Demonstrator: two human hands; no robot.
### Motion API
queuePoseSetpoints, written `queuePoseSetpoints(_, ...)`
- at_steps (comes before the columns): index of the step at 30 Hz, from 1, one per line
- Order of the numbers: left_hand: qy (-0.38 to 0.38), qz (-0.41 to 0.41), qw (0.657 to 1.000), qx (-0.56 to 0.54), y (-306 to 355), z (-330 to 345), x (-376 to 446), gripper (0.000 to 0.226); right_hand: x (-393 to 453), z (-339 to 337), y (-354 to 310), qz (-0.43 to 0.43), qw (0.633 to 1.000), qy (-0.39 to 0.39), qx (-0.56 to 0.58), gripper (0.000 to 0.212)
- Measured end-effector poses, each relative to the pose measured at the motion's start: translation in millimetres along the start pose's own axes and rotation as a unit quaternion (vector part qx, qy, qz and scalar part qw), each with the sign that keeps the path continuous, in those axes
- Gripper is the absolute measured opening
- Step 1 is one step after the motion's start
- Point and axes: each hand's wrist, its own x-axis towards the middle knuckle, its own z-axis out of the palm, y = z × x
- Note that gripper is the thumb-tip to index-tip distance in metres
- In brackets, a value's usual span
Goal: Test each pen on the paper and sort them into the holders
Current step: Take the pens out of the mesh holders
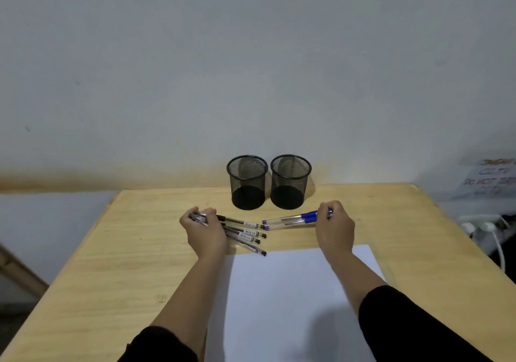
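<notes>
Paper [293, 300] nearest, flat on desk [134, 250]. Beyond it, left hand [205, 229] grips black pens [245, 233], fanned, tips pointing right. Right hand [333, 226] pinches blue pens [290, 219], long axis sideways, tips left. Tips nearly meet. Two mesh holders [247, 183] upright farthest back, empty.

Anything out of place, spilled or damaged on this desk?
Nothing stands out. Both mesh holders stand upright, the paper lies flat and unmarked. The left hand grips the black pens; the right hand grips the blue pens.
</notes>
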Motion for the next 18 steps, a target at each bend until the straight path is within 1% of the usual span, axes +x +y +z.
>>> queuePoseSetpoints(3, -0.008, 0.058, 0.996, 0.069, -4, 2, 5, 0.037, 3, 5, 8, -0.024, 0.998, 0.013, -0.061, 0.026)
queuePoseSetpoints(5, -0.006, 0.091, 0.991, 0.101, -8, 1, 9, 0.04, 4, 7, 9, -0.038, 0.996, 0.022, -0.081, 0.028)
queuePoseSetpoints(9, -0.029, 0.126, 0.98, 0.152, -6, -3, 6, 0.048, 1, 10, 15, -0.075, 0.99, 0.009, -0.117, 0.028)
queuePoseSetpoints(12, -0.049, 0.136, 0.975, 0.169, -6, -12, 5, 0.052, -1, 7, 16, -0.083, 0.984, -0.003, -0.158, 0.029)
queuePoseSetpoints(14, -0.058, 0.143, 0.97, 0.189, -5, -19, 6, 0.05, -2, 4, 12, -0.085, 0.979, -0.017, -0.186, 0.03)
queuePoseSetpoints(16, -0.065, 0.159, 0.962, 0.214, -3, -27, 7, 0.044, -5, 2, 6, -0.1, 0.972, -0.026, -0.21, 0.031)
queuePoseSetpoints(18, -0.079, 0.194, 0.947, 0.243, -3, -34, 8, 0.034, -12, 1, -2, -0.131, 0.968, -0.027, -0.212, 0.029)
